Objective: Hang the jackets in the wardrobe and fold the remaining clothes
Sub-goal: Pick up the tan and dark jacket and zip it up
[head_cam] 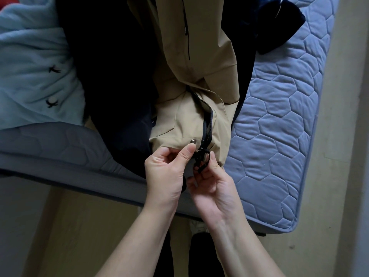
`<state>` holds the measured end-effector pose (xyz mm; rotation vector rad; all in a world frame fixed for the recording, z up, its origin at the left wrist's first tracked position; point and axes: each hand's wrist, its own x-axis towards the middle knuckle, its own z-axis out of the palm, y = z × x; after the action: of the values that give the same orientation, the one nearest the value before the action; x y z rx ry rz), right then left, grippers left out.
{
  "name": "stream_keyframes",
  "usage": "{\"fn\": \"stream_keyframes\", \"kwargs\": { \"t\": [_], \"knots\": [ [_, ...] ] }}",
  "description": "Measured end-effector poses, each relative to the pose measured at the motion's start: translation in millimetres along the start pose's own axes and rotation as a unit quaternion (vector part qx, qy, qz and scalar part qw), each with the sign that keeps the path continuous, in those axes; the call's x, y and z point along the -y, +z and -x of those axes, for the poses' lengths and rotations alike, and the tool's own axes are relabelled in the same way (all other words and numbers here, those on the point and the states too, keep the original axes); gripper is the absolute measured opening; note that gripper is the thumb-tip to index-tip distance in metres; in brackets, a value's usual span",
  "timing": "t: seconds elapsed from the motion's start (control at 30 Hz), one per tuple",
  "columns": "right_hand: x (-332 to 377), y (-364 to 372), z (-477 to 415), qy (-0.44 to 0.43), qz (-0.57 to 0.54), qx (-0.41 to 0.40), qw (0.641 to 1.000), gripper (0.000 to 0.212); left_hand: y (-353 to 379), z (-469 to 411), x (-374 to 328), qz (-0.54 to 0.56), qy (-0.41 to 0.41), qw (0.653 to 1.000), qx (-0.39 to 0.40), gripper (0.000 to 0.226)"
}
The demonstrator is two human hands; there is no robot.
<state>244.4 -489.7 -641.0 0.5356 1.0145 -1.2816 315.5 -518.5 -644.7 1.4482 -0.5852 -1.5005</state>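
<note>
A pale blue buttoned garment (36, 66) lies bunched at far left, a dark garment (111, 76) beside it. Over that lies the tan jacket (179, 120), its length running straight away from me, hem at the near edge of the mattress (279, 116). My left hand (167, 170) pinches the hem just left of the zip, thumb on top, fingers curled. The zipper slider (201, 158) sits at the track's bottom end. My right hand (211, 186) pinches its pull, close against my left. I judge the pull must go away from me, along the track.
</note>
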Motion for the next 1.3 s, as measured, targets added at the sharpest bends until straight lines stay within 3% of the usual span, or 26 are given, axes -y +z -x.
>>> {"fn": "stream_keyframes", "kwargs": {
  "t": [0.47,0.77,1.03,1.3],
  "knots": [
    [-5,-1,5,-0.025,0.026,-0.004,0.999,0.025,-4,3,-3,0.021,-0.018,0.999,-0.034,0.021],
    [-7,-2,6,-0.036,0.017,-0.018,0.999,0.028,-8,6,-2,-0.035,-0.019,0.999,-0.036,0.025],
    [1,2,5,-0.044,0.013,-0.034,0.998,0.038,-17,6,0,-0.142,0.034,0.989,0.010,0.023],
    [7,0,5,-0.019,0.026,-0.009,0.999,0.017,-19,6,-1,-0.071,-0.019,0.997,-0.018,0.022]
  ]
}}
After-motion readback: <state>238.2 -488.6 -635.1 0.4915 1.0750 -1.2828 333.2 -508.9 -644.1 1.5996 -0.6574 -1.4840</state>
